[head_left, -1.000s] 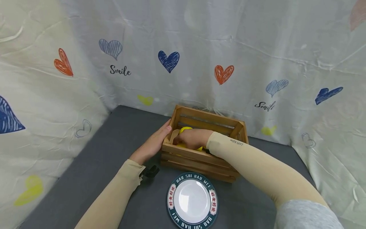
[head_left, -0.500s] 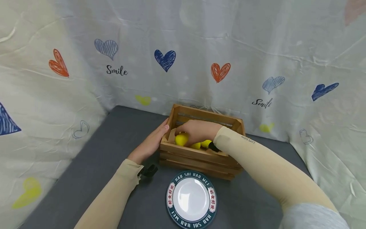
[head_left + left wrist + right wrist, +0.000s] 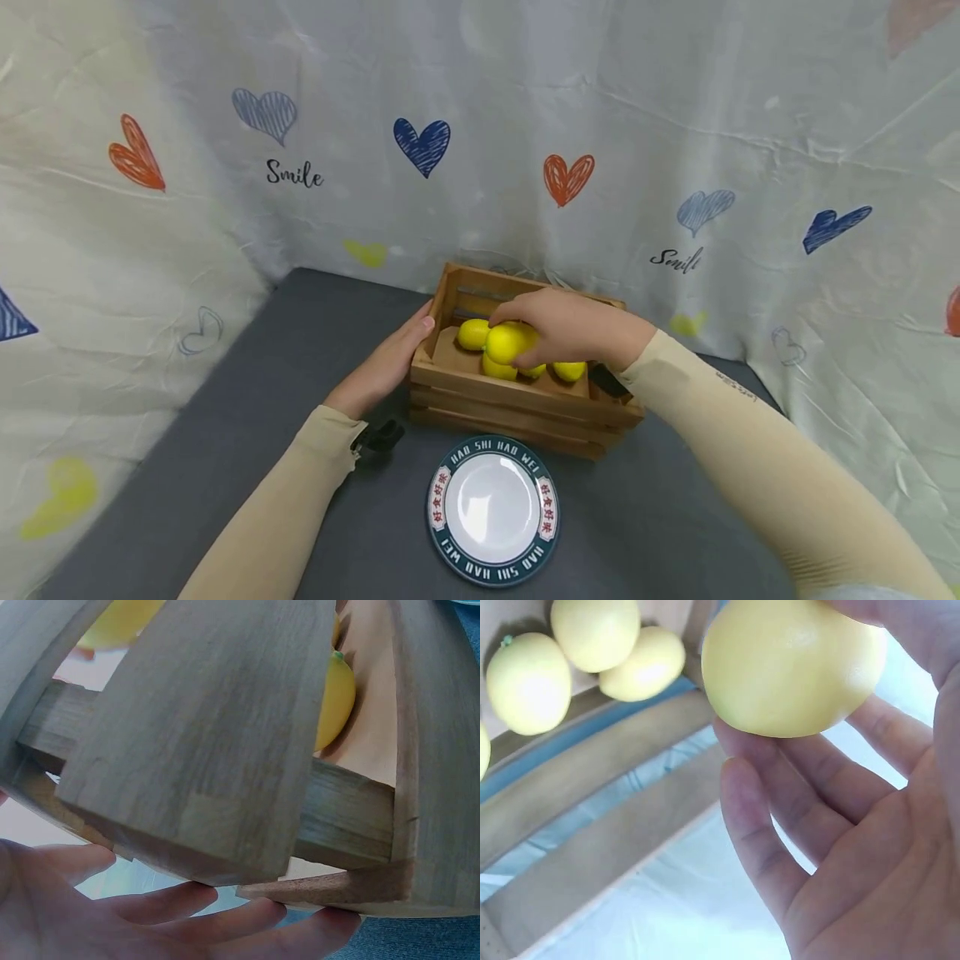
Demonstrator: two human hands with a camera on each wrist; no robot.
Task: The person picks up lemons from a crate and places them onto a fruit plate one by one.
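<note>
Pale curtain (image 3: 487,75) printed with hearts and "Smile" lettering hangs behind dark grey table (image 3: 337,329). Slatted wooden crate (image 3: 502,396) stands on table near curtain. Right hand (image 3: 581,325) holds yellow lemon (image 3: 508,342), thumb and fingers clamped on it, over crate's inside. More lemons (image 3: 473,334) lie on crate's brown floor, below and beside held one. Left hand (image 3: 384,365) rests against crate's left end, fingers fairly straight, spread apart, tips touching outer wood. White plate (image 3: 492,508) with dark green lettered rim sits on table just in front of crate.
</note>
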